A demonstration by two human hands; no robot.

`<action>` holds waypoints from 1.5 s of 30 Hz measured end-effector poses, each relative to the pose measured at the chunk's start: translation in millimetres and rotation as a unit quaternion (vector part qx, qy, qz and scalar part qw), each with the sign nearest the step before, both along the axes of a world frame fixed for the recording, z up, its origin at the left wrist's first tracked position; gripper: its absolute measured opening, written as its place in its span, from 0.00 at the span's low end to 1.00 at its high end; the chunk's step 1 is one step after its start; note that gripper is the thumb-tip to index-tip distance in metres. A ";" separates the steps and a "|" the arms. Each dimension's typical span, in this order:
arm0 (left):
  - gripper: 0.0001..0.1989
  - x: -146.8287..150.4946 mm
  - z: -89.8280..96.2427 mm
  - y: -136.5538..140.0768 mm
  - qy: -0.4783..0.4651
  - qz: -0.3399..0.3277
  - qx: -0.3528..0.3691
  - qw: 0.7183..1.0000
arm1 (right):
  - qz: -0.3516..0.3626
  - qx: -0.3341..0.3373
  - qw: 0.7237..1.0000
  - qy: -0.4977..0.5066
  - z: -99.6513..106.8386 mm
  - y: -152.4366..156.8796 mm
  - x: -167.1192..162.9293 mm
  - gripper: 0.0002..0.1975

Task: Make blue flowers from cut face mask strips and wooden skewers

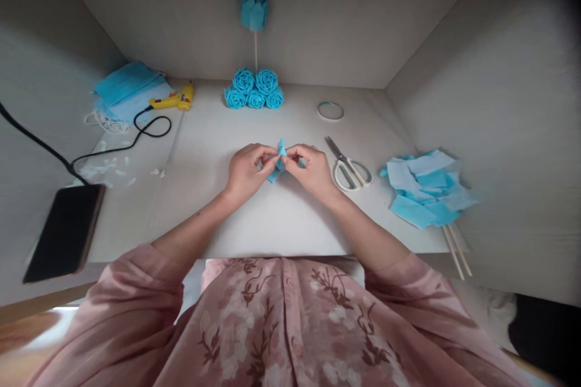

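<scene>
A small strip of blue fabric (282, 146) is pinched between my two hands above the middle of the table. My left hand (250, 170) grips it from the left, thumb and forefinger together. From the right, my right hand (310, 168) pinches the same strip, its fingertips almost meeting the left ones. A lower part of the blue fabric shows beneath the fingers; the rest is hidden by them. Scissors (347, 168) with white handles lie just right of my right hand, blades slightly apart.
Several rolled blue roses (256, 98) are stacked at the back, below a blue flower (254, 11) on a stick. Blue masks (131, 86), a yellow glue gun (175, 98) and a phone (66, 230) lie left. A tape ring (330, 111) and blue cut pieces (424, 187) lie right.
</scene>
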State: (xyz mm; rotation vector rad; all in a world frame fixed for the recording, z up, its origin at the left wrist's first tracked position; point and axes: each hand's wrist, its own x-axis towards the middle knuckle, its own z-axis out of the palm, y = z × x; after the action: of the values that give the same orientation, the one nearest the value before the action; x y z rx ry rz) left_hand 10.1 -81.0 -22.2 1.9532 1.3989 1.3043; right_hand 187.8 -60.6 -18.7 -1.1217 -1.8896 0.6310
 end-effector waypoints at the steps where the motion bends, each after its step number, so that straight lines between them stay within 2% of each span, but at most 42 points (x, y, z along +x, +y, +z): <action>1: 0.06 -0.2 0.0 -0.2 0.005 0.000 -0.003 1.000 | -0.004 0.012 1.000 -0.015 -1.2 0.1 -0.2 0.07; 10: 0.06 1.3 0.3 -1.4 0.012 0.001 -0.014 1.000 | -0.006 0.101 0.991 -0.093 -5.7 0.0 1.1 0.07; 17: 0.05 2.8 -1.9 -1.5 -0.022 -0.001 -0.047 0.999 | 0.003 0.117 0.987 -0.111 -6.1 -0.8 0.4 0.07; 31: 0.06 1.5 -1.9 -1.0 -0.050 -0.011 -0.050 0.997 | -0.002 0.118 0.987 -0.107 -7.9 -0.4 -0.1 0.07; 35: 0.06 2.1 -2.4 1.4 -0.062 0.001 -0.072 0.995 | -0.001 0.079 0.993 -0.084 -4.6 -1.4 -0.7 0.07; 38: 0.06 -0.2 2.8 4.8 -0.090 0.028 -0.092 0.991 | -0.004 0.002 1.000 -0.003 1.3 0.6 2.4 0.08; 41: 0.06 -14.0 19.8 8.3 -0.095 0.082 -0.069 0.990 | -0.018 -0.077 0.994 0.081 6.4 6.6 8.4 0.10; 45: 0.08 -64.0 53.7 7.4 -0.014 0.130 -0.012 0.991 | -0.038 -0.100 0.985 0.133 8.8 14.5 14.6 0.10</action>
State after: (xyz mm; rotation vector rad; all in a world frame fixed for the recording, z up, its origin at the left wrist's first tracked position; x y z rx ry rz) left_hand -53.9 -73.6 31.5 1.7739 1.6903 1.4122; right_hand 202.4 -46.1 -10.0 -1.1656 -1.5762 0.8964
